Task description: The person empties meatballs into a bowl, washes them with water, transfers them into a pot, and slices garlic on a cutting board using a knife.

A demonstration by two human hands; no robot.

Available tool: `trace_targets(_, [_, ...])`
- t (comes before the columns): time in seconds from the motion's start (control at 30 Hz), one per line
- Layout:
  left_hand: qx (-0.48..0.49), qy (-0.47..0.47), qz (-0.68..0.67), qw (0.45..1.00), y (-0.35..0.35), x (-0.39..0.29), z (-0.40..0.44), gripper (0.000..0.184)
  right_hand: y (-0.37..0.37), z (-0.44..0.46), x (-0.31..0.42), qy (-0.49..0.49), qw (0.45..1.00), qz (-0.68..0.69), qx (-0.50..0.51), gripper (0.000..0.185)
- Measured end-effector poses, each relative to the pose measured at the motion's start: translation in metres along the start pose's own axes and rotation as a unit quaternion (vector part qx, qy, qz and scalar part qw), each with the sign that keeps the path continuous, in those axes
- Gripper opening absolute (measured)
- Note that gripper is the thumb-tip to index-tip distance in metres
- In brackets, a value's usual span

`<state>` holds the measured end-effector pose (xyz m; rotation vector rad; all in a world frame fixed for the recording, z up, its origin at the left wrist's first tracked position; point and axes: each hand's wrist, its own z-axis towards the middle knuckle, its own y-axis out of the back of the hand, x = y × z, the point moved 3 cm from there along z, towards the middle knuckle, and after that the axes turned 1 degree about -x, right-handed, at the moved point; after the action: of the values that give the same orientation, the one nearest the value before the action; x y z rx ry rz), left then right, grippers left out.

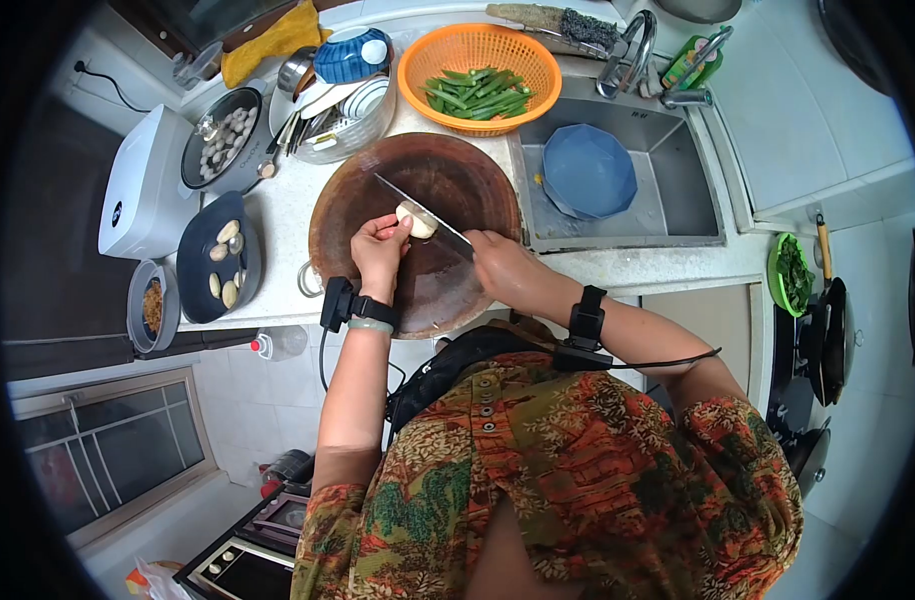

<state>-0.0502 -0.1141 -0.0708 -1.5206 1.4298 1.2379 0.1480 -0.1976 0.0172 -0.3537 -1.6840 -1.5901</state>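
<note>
A round wooden chopping board (pixel 353 240) lies on the counter in front of me. My left hand (pixel 380 250) is closed, its fingertips pinching a pale, rounded piece of food (pixel 418 224) near the board's middle. I cannot tell exactly what kind it is. My right hand (pixel 498 268) is wrapped around the handle of a kitchen knife (pixel 418 205). The blade slants up and left across the board, against the far side of the pale piece. Most of the handle is hidden in my fist.
Left of the board stand a dark blue bowl (pixel 203 292) of pale oval pieces, a pot (pixel 194 170) of round grey items and a clear basin (pixel 370 132) of dishes. An orange colander (pixel 416 80) of okra sits behind. The sink (pixel 668 212) at right holds a blue basin (pixel 590 170).
</note>
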Motion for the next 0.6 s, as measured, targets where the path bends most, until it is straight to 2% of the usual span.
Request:
trace_targets(0.07, [-0.005,0.003,-0.006,1.000,-0.002,0.004,0.000,0.033,0.002,0.001,0.003,0.004,1.000,-0.007,-0.001,0.016])
trace_targets(0.13, [-0.008,0.005,-0.011,1.000,-0.003,0.007,0.001,0.031,0.005,0.003,0.006,-0.024,0.999,-0.024,0.042,0.016])
trace_targets(0.23, [-0.020,-0.007,-0.023,1.000,-0.004,0.011,0.002,0.028,0.005,0.010,0.003,-0.020,0.998,-0.044,0.033,0.010])
trace_targets(0.43, [-0.029,-0.010,-0.031,0.999,-0.003,0.013,0.004,0.025,0.015,0.026,0.010,-0.064,0.993,-0.036,0.093,0.018])
trace_targets(0.6, [-0.029,-0.009,-0.036,0.999,-0.004,0.013,0.002,0.025,0.013,0.038,0.011,-0.077,0.991,-0.022,0.107,0.018])
